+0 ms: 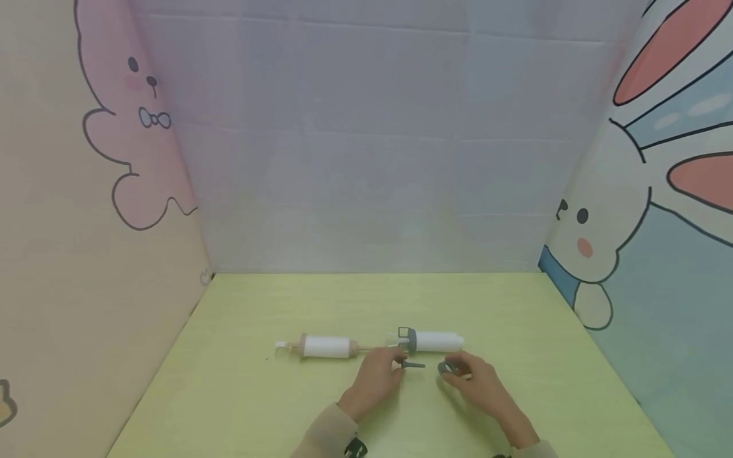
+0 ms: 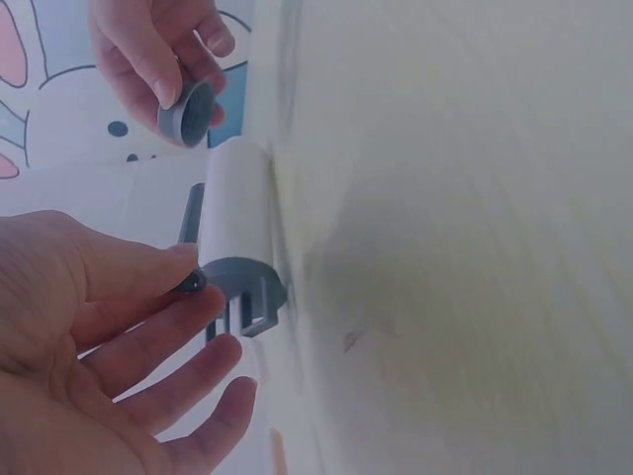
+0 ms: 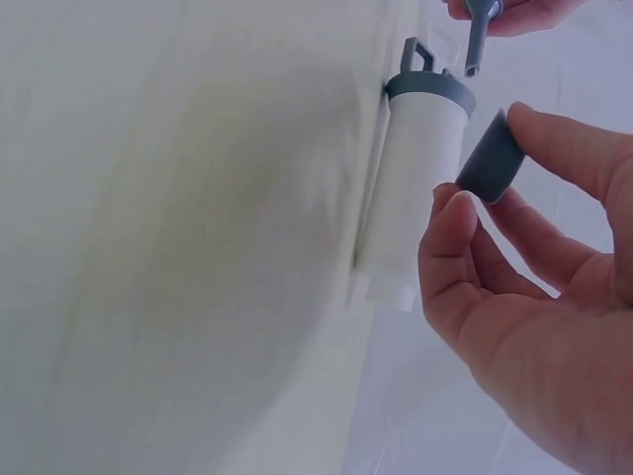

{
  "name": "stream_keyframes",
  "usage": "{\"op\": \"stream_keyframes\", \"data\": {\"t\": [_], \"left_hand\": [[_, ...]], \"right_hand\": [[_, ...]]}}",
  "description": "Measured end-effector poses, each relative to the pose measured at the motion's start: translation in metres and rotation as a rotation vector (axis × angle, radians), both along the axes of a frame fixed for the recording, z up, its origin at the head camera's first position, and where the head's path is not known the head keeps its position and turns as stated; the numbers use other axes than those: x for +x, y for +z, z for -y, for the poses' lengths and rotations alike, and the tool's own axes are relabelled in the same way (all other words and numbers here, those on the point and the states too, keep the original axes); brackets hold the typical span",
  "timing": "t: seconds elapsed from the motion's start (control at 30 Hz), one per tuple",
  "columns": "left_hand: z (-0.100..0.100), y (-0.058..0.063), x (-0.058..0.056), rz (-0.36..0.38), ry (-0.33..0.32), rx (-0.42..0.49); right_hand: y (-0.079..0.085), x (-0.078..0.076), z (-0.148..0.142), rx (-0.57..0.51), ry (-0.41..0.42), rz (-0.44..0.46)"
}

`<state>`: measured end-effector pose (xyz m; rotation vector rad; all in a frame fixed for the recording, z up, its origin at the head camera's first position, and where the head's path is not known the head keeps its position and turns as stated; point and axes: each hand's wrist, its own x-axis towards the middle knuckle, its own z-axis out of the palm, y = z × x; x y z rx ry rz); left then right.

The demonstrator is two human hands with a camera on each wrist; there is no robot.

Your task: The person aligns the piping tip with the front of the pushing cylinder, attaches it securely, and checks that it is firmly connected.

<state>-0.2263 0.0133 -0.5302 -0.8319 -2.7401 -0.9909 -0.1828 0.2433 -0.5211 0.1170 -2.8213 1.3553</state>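
Note:
My left hand point(image 1: 375, 380) pinches a slim dark grey nozzle point(image 1: 415, 365) between thumb and index finger, its narrow end pointing right. The right wrist view shows the nozzle's tapered tip point(image 3: 477, 45). In my right hand point(image 1: 480, 385), thumb and fingertips grip a short grey screw ring point(image 3: 492, 161). The ring's hollow inside point(image 2: 196, 114) shows in the left wrist view. Just beyond both hands lies a white tube point(image 1: 439, 341) with a grey collar and handle loop point(image 1: 404, 332). Nozzle and ring are held apart, facing each other.
A second white tube point(image 1: 326, 346) with beige ends lies to the left, a thin rod running from it behind my left hand. The yellow-green tabletop point(image 1: 240, 407) is enclosed by a pale back wall point(image 1: 366, 159) and cartoon-printed side walls.

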Motion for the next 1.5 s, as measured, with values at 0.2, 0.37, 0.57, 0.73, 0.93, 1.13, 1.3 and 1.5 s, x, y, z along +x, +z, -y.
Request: {"op": "stream_keyframes", "data": {"t": [0.2, 0.37, 0.57, 0.73, 0.93, 1.13, 1.3, 1.5], "left_hand": [[0.001, 0.008, -0.001, 0.0, -0.005, 0.016], [0.003, 0.013, 0.001, -0.029, -0.017, 0.041], [0.005, 0.017, 0.0, -0.036, -0.024, 0.068], [0.005, 0.018, 0.0, -0.018, -0.033, 0.075], [0.005, 0.021, 0.001, 0.005, -0.049, 0.095], [0.005, 0.023, 0.001, 0.005, -0.059, 0.098], [0.006, 0.024, 0.002, 0.006, -0.063, 0.1], [0.007, 0.025, 0.002, 0.01, -0.061, 0.093]], "right_hand": [[0.006, -0.006, 0.003, -0.066, 0.025, -0.054], [0.012, -0.007, 0.007, -0.14, 0.088, -0.067], [0.017, -0.008, 0.013, -0.206, 0.117, -0.039], [0.02, -0.008, 0.017, -0.219, 0.155, -0.056], [0.019, -0.008, 0.022, -0.22, 0.192, -0.065], [0.017, -0.01, 0.028, -0.193, 0.204, -0.059], [0.018, -0.01, 0.031, -0.222, 0.206, -0.041], [0.019, -0.013, 0.031, -0.261, 0.222, -0.045]]}}
